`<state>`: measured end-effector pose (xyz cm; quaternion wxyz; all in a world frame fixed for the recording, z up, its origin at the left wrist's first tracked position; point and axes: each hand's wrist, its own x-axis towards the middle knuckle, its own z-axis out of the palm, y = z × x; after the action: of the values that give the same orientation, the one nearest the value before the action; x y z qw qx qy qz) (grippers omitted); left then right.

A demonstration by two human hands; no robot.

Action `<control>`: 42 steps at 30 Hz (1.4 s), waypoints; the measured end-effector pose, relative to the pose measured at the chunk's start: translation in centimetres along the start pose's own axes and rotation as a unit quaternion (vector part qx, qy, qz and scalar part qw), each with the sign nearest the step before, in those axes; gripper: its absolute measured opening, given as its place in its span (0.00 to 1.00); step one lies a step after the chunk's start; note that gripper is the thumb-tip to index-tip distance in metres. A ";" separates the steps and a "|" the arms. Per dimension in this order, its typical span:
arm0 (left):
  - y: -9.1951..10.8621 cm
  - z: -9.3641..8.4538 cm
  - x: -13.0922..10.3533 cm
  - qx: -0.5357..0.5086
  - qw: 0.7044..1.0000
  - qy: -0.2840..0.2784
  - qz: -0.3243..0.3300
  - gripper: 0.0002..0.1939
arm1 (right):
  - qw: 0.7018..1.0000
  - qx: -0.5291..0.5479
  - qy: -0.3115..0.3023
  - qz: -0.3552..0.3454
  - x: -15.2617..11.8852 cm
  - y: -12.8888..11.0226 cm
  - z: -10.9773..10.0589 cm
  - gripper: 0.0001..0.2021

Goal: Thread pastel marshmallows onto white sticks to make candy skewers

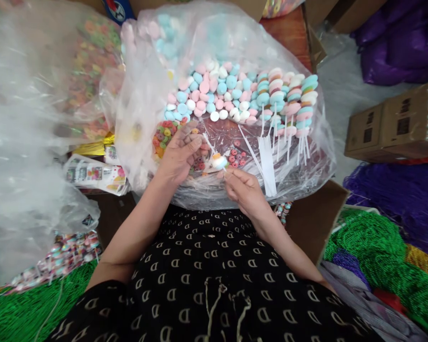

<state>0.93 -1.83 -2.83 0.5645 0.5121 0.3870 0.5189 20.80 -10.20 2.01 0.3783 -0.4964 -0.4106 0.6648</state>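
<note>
My right hand (244, 187) pinches the lower end of a white stick threaded with a few candies (219, 161), white, orange and pale blue. Close to the stick's bare upper tip, my left hand (185, 154) has its thumb and fingers pressed together; what they hold, if anything, is hidden. Beyond the hands lies a spread of pink, blue and white candies (210, 90). Gummy rings (164, 135) are heaped beside my left hand, and small reddish rings (237, 157) lie near the stick. Filled candy skewers (276, 90) rest at the right.
Bare white sticks (267, 166) lie in a bundle on the clear plastic sheet (306, 175). A big clear bag of gummy rings (96, 71) stands left, above printed packets (96, 173). Cardboard boxes (388, 126) and green bead strands (371, 251) are at the right.
</note>
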 end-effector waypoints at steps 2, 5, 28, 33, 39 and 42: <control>0.2 -0.1 0.2 -0.029 0.999 0.031 -0.008 0.23 | 1.000 -0.027 -0.015 0.001 -0.5 0.0 -0.3 0.18; 1.2 0.4 0.2 -0.115 0.990 0.063 -0.057 0.25 | 0.998 -0.065 -0.022 0.006 -0.9 0.1 -0.6 0.18; 2.6 4.4 -1.1 -0.306 0.911 0.213 -0.178 0.14 | 0.991 -0.092 0.060 -0.074 -0.7 2.4 0.8 0.16; 3.9 5.9 -1.1 -0.324 0.888 0.252 -0.206 0.13 | 0.989 -0.099 0.068 -0.084 -0.6 3.0 1.1 0.15; 4.6 6.8 -1.3 -0.337 0.873 0.266 -0.231 0.15 | 0.989 -0.095 0.061 -0.092 -0.5 2.9 1.4 0.15; 4.4 6.8 -1.5 -0.336 0.873 0.261 -0.237 0.20 | 0.992 -0.084 0.060 -0.075 -0.3 2.8 1.3 0.16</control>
<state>6.40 -4.83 2.54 0.6872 0.0304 0.4323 0.5831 19.34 -11.79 -0.22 0.4079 -0.5330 -0.4781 0.5665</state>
